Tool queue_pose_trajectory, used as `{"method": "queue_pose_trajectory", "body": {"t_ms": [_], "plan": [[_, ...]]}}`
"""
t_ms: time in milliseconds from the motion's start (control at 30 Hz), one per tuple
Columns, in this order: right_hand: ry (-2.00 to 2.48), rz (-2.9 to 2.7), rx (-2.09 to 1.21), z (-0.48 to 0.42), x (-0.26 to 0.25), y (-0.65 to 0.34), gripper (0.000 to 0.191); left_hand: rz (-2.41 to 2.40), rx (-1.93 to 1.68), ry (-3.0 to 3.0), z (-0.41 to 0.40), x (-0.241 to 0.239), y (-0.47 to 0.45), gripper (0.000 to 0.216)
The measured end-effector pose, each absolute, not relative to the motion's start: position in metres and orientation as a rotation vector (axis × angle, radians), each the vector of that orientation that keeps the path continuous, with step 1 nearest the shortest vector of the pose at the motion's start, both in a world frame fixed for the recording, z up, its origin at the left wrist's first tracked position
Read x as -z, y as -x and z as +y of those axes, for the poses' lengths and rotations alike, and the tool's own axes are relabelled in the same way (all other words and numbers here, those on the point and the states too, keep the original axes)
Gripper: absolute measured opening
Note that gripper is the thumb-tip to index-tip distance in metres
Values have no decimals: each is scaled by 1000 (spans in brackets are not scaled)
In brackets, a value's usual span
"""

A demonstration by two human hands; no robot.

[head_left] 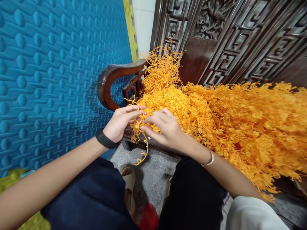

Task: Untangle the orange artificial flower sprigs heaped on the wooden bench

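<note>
My left hand (123, 119), with a dark band at its wrist, has its fingers bent around an orange plastic branching sprig (136, 126). One thin stem of the sprig rises above the fingers, and another curls down below them over the floor. From the other side my right hand (165, 126) reaches to the same sprig, thumb and fingertips closed in on it; the exact contact is partly hidden and slightly blurred. Right behind both hands lies a large heap of similar orange plastic sprigs (177, 102), spreading far to the right.
The heap rests on a dark carved wooden bench, whose curved armrest (105, 84) stands left of it and whose carved backrest (196, 60) rises behind. Blue foam matting (52, 80) covers the left side. Below are a speckled floor (153, 179) and a red object (149, 218) between my feet.
</note>
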State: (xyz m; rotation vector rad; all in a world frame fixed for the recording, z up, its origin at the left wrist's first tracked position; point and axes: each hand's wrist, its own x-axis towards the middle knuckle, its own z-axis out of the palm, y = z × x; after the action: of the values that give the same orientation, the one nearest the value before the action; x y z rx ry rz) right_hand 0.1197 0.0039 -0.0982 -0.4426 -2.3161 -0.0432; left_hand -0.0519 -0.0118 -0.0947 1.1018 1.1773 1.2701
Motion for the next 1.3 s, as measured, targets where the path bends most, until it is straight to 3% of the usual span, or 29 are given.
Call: {"method": "queue_pose_trajectory", "body": {"t_ms": [133,267,367,500,667,900,1300], "plan": [[639,-2448,399,-9,106,-109,29,1125,-1213,-1072,-18,91,47,23],[765,-2423,447,2,112,-112,22,1082,-1174,-1035,-25,87,45,28],[726,-2381,74,6,107,-114,17,1054,-1168,-1130,-27,86,49,33],[628,-2159,-636,5,98,-115,17,1083,-1147,-1208,-25,88,57,25],[673,-1866,-951,8,99,-114,14,977,-980,-1219,-23,90,59,22],[760,-1639,-1016,13,104,-118,13,962,-1021,-1178,-25,83,48,15],[926,-1535,-745,24,102,-127,17,944,-1160,-1166,-19,85,24,15]]}}
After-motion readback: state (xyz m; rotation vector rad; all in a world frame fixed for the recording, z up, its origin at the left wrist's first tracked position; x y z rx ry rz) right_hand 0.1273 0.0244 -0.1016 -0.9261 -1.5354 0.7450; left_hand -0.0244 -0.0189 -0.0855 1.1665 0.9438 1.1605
